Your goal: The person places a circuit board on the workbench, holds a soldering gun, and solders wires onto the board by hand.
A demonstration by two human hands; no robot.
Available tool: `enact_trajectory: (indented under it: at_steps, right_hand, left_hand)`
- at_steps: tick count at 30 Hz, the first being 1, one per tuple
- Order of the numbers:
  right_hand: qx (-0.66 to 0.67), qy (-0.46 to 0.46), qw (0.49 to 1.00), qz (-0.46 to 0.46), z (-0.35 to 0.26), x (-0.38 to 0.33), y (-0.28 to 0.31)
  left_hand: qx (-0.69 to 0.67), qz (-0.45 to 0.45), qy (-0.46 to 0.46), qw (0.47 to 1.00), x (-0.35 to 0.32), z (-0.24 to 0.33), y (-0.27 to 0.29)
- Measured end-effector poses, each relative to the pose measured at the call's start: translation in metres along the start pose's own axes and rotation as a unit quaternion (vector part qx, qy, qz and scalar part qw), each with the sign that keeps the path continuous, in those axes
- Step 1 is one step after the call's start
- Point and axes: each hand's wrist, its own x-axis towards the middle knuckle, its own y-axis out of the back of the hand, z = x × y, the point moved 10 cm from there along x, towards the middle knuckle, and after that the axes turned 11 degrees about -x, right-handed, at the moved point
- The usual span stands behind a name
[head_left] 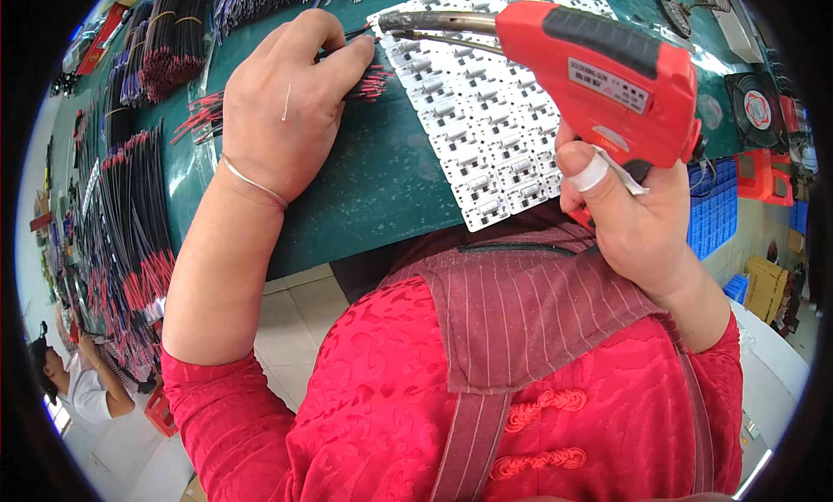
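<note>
My right hand [638,211] is closed around the handle of a red and black soldering gun [599,72], with white tape wrapped on the thumb. The gun's long metal tip [434,21] reaches left to the edge of a white panel of circuit boards [486,133] carrying rows of small components. My left hand [291,98] pinches a thin dark wire [354,33] between thumb and forefinger, its end close to the soldering tip. Whether wire and tip touch is too small to tell. Beneath that hand lies a loose bunch of red-ended wires [373,84].
Bundles of black wires with red ends [139,233] hang at the table's left edge. More tied bundles [178,51] lie at the far left. Solder wire on a reel stand [694,12] and a small black fan [755,111] are at the right. A co-worker [82,380] sits at far left.
</note>
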Motion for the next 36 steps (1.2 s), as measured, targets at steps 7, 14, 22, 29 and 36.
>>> enact_trajectory:
  at_steps: [7,14,22,29,36]
  right_hand:
    - [-0.003,0.024,1.000,0.012,-0.007,0.003,0.001]
    - [-0.025,0.012,1.000,0.006,0.001,0.001,0.000]
    - [-0.020,0.000,1.000,0.005,0.002,0.001,-0.002]
    - [0.057,-0.037,0.996,0.064,0.003,0.000,0.009]
    - [0.093,-0.006,0.994,0.064,-0.001,-0.001,0.006]
  left_hand:
    - [-0.001,0.000,-0.004,1.000,0.001,0.000,-0.001]
    - [0.001,-0.001,-0.010,1.000,0.001,0.000,-0.001]
    - [0.004,-0.005,-0.002,1.000,0.000,-0.001,-0.002]
    - [0.005,-0.008,-0.003,1.000,0.000,-0.002,-0.003]
    - [0.014,0.040,-0.035,0.999,0.002,0.001,0.003]
